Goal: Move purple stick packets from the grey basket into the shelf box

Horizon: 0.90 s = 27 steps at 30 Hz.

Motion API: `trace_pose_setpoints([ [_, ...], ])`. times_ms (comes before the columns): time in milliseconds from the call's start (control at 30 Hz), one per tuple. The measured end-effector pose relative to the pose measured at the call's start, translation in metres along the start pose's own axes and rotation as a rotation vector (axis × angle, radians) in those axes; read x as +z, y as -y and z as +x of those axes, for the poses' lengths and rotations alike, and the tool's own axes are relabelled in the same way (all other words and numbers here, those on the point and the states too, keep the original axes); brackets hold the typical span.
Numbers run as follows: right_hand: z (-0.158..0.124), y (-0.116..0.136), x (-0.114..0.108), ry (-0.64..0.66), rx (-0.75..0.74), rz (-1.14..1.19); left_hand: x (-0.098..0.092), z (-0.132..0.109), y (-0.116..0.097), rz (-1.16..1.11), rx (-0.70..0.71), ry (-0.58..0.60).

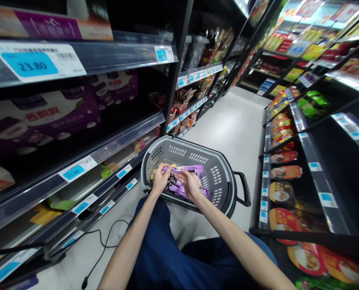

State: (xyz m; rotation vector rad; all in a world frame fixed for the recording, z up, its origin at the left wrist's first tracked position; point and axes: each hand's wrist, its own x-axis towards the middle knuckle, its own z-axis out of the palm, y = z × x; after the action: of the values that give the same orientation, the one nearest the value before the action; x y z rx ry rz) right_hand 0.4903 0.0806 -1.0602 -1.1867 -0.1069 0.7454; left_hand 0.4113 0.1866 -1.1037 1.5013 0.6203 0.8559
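So I'm looking at a grey oval plastic shopping basket point(211, 163) with slotted walls and a black handle point(243, 189) that's sticking out on the right, and it's sitting in a store aisle right in front of the person's knees in dark blue trousers point(167, 249). Inside, a bunch of shiny purple plastic packets point(182, 190) are lying in a loose heap, and some yellow wrapping point(154, 173) is peeking out by the left end. Both arms are reaching in: the left hand point(160, 177) is pinching, fingertips together, on the end of a long purple plastic packet point(196, 168) over the heap, while the right hand point(191, 183) is curling its fingers right at that same packet, though I can't tell if they're actually clamping it. Pale grey floor point(227, 117) is running down the aisle, and a thin black cable point(102, 237) is snaking across it on the left. Black metal shelves are lining both sides. On the left one, purple-and-white multipacks point(46, 114) are sitting behind a blue-and-white price tag point(37, 62) that's reading 23.80. Over on the right, round red food tubs point(283, 221) and bright green packs point(314, 104) are filling some of the spots.
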Motion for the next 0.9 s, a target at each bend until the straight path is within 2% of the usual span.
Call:
trace_pose_setpoints([
  [167, -0.0002, -0.0012, 0.0003, -0.008, 0.001, 0.043, -0.0002, -0.0006, -0.0023, -0.015, -0.001, -0.006],
  [500, 0.0011, 0.0006, 0.0052, -0.039, 0.103, 0.175, 0.0003, 0.0009, -0.0007, -0.020, 0.016, -0.039],
  [900, 0.0043, 0.0001, 0.0049, -0.023, 0.113, 0.131, -0.0024, 0.0016, -0.0036, 0.029, 0.047, -0.031],
])
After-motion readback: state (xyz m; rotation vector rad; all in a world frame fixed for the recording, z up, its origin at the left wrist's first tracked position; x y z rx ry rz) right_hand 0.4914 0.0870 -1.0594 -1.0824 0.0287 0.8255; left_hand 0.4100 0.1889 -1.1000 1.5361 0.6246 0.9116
